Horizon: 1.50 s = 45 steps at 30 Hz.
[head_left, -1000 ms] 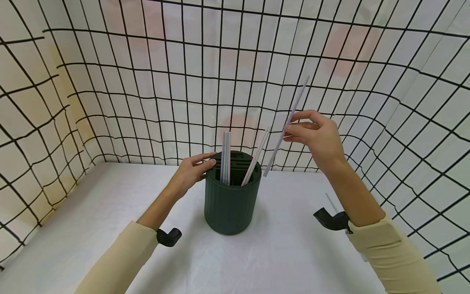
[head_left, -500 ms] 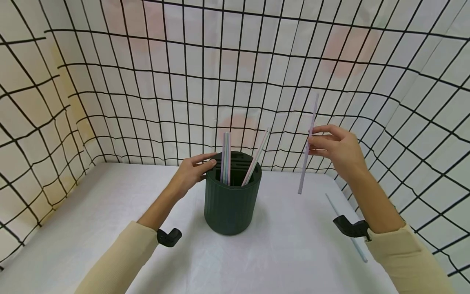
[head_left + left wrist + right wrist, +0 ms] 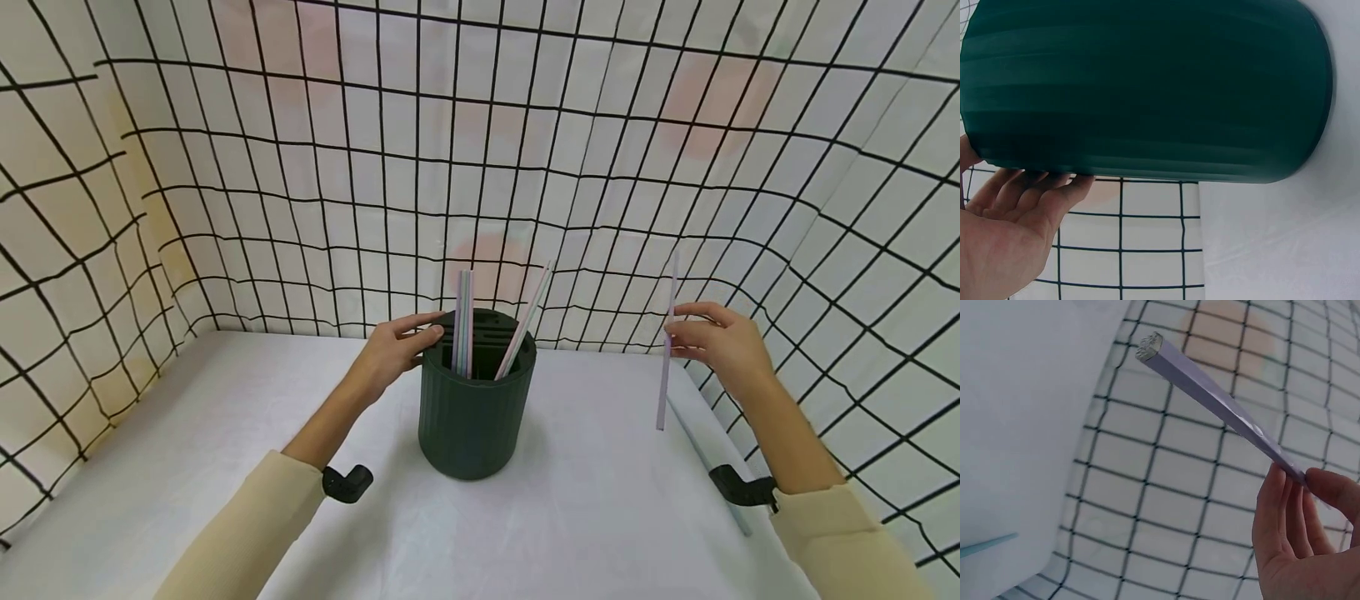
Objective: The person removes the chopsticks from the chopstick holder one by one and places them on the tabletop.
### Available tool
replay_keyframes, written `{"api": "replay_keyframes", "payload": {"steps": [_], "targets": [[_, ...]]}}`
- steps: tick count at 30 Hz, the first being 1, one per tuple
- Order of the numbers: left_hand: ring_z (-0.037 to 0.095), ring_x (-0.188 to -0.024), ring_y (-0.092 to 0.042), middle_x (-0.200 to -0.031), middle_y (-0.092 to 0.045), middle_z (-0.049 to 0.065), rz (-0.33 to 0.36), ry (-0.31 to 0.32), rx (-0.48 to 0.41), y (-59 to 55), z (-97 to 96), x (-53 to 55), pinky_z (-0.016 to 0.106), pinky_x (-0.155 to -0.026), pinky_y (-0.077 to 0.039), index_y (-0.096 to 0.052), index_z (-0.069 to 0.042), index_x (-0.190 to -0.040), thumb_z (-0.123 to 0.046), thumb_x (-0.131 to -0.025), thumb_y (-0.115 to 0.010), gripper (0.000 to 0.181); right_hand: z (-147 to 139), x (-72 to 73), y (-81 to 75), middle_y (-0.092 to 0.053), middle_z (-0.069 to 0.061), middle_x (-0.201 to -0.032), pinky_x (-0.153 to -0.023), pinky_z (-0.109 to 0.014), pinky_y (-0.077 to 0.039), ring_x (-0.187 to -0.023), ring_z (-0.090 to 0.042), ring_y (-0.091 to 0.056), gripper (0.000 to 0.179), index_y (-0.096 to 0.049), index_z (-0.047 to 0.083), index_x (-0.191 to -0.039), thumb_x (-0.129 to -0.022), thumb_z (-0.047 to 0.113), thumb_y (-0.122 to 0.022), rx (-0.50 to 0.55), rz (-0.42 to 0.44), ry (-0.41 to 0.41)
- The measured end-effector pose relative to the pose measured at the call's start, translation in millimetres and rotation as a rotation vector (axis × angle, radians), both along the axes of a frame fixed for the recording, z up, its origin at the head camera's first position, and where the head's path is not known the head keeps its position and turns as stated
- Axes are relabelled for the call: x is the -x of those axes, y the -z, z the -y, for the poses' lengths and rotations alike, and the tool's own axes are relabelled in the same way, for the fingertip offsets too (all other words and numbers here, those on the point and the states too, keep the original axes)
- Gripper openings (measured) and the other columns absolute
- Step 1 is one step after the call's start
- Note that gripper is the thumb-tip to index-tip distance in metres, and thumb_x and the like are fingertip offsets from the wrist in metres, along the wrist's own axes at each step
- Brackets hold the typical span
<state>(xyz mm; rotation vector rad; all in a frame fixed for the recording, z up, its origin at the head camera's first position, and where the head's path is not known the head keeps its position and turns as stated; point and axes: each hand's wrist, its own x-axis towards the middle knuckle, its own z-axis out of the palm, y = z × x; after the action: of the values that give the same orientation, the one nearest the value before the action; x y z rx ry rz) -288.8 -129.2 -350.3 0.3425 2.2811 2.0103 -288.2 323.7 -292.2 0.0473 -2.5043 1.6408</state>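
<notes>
The right hand (image 3: 723, 346) has its fingers pinching the purple stick (image 3: 663, 383), nearly upright, well right of the green holder (image 3: 471, 429). The left hand (image 3: 393, 346) is way farther off, gripping the holder's rim.

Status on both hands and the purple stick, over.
Left hand grips green holder. Right hand pinches purple stick, held outside the holder. Blue stick lies nearby on table; nothing visibly blocking.

The cup (image 3: 468, 429) is showing satin plastic, the lilac stick (image 3: 1216, 400) is looking smooth with a rough, silvery end (image 3: 1149, 347), and the blue stick (image 3: 700, 450) near the table's (image 3: 592, 517) right edge is looking matt.
</notes>
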Motion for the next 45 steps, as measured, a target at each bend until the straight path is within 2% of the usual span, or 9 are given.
{"api": "replay_keyframes", "payload": {"steps": [3, 7, 14, 19, 22, 31, 37, 45], "targets": [[0.028, -0.132, -0.059, -0.145, -0.059, 0.013, -0.002, 0.005, 0.001, -0.9, -1.1, -0.2, 0.047, -0.111, -0.048, -0.058, -0.02, -0.146, -0.033, -0.102, -0.064, 0.046, -17, 3.1, 19.9, -0.071, 0.018, -0.09, -0.077, -0.022, -0.063, -0.082, -0.007, -0.073, 0.034, -0.058, 0.007, -0.129, -0.101, 0.025, -0.065, -0.083, 0.028, 0.015], [0.028, -0.131, -0.06, -0.145, -0.059, 0.013, -0.001, 0.006, 0.002, -0.9, -1.6, 0.1, 0.047, -0.111, -0.048, -0.058, -0.02, -0.145, -0.033, -0.102, -0.064, 0.046, -39, 5.5, 43.1, -0.071, 0.019, -0.088, -0.075, -0.02, -0.062, -0.081, -0.006, -0.072, 0.04, -0.058, 0.003, -0.132, -0.101, 0.027, -0.065, -0.12, 0.086, 0.029], [0.027, -0.13, -0.06, -0.144, -0.059, 0.012, -0.001, -0.007, 0.002, 2.0, 0.0, 1.9, 0.046, -0.111, -0.049, -0.058, -0.02, -0.145, -0.032, -0.102, -0.063, 0.045, -68, 0.9, 79.8, -0.075, 0.005, -0.102, -0.076, -0.021, -0.062, -0.085, -0.005, -0.072, 0.054, -0.054, -0.005, -0.14, -0.1, 0.03, -0.066, -0.184, 0.191, 0.032], [0.027, -0.13, -0.06, -0.144, -0.059, 0.012, 0.004, -0.009, 0.007, 0.9, 0.2, 0.4, 0.047, -0.11, -0.049, -0.058, -0.02, -0.145, -0.032, -0.102, -0.063, 0.045, -82, 1.0, 105.4, -0.073, 0.004, -0.105, -0.077, -0.022, -0.062, -0.086, -0.005, -0.071, 0.056, -0.053, -0.007, -0.141, -0.101, 0.03, -0.064, -0.212, 0.243, 0.049], [0.027, -0.131, -0.06, -0.145, -0.059, 0.012, 0.004, -0.007, 0.007, 0.2, 0.2, -0.4, 0.047, -0.111, -0.049, -0.058, -0.02, -0.145, -0.033, -0.102, -0.063, 0.045, -89, 2.2, 117.9, -0.074, 0.0, -0.108, -0.077, -0.023, -0.062, -0.089, -0.01, -0.073, 0.056, -0.053, -0.009, -0.14, -0.1, 0.028, -0.066, -0.207, 0.273, 0.046], [0.024, -0.13, -0.061, -0.143, -0.06, 0.009, 0.014, -0.005, -0.004, -0.7, -0.7, 0.2, 0.045, -0.11, -0.049, -0.059, -0.021, -0.144, -0.032, -0.102, -0.063, 0.044, -98, 4.4, 141.5, -0.074, 0.0, -0.103, -0.074, -0.026, -0.063, -0.088, -0.015, -0.071, 0.053, -0.055, -0.012, -0.136, -0.097, 0.021, -0.069, -0.206, 0.358, 0.021], [0.025, -0.129, -0.061, -0.143, -0.061, 0.01, 0.005, -0.003, -0.006, -0.1, -0.5, 0.2, 0.045, -0.111, -0.049, -0.059, -0.021, -0.145, -0.032, -0.102, -0.063, 0.044, -101, 3.4, 149.8, -0.075, -0.005, -0.104, -0.072, -0.027, -0.063, -0.088, -0.017, -0.071, 0.05, -0.057, -0.012, -0.134, -0.096, 0.019, -0.068, -0.232, 0.396, 0.025], [0.025, -0.13, -0.061, -0.143, -0.06, 0.01, 0.009, -0.006, -0.008, 0.4, -0.5, 0.6, 0.045, -0.111, -0.048, -0.059, -0.021, -0.144, -0.033, -0.102, -0.064, 0.045, -103, 3.5, 157.2, -0.074, -0.011, -0.105, -0.072, -0.028, -0.063, -0.086, -0.017, -0.071, 0.049, -0.059, -0.013, -0.132, -0.097, 0.021, -0.068, -0.261, 0.398, 0.044]]}}
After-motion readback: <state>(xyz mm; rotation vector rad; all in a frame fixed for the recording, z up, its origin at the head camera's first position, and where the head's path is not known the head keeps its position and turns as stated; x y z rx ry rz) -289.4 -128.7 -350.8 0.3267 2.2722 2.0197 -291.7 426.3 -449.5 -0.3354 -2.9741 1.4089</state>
